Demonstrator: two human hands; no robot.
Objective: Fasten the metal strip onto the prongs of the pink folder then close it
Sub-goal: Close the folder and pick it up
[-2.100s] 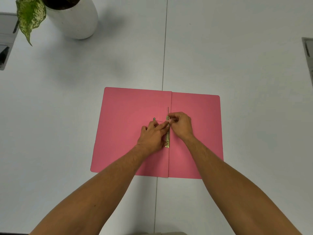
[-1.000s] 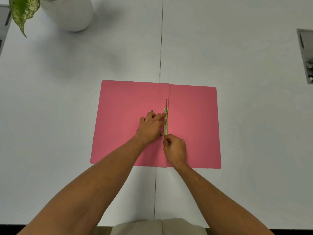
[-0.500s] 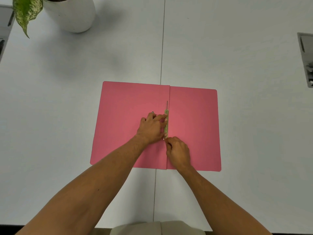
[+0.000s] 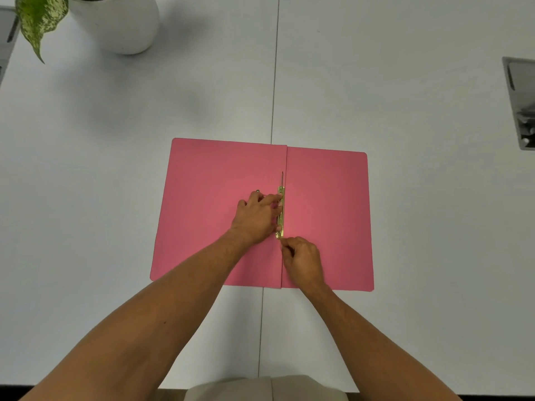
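Observation:
The pink folder [image 4: 208,215] lies open and flat on the white table. A gold metal strip [image 4: 280,211] runs along its centre fold, with a thin prong [image 4: 282,178] sticking out beyond its far end. My left hand [image 4: 256,217] lies on the left leaf with its fingertips pressing on the strip. My right hand [image 4: 302,260] is just below the strip's near end, thumb and fingers pinched together there; what they pinch is hidden. A small metal tip [image 4: 257,192] shows by my left thumb.
A white plant pot [image 4: 115,23] with a speckled green leaf [image 4: 37,21] stands at the far left. A grey cable hatch [image 4: 521,102] sits at the right edge. A seam [image 4: 273,82] splits the table down the middle.
My right hand left the strip's far end and came down to its near end, where it stays pinched. My left hand keeps pressing on the strip. The folder has not moved.

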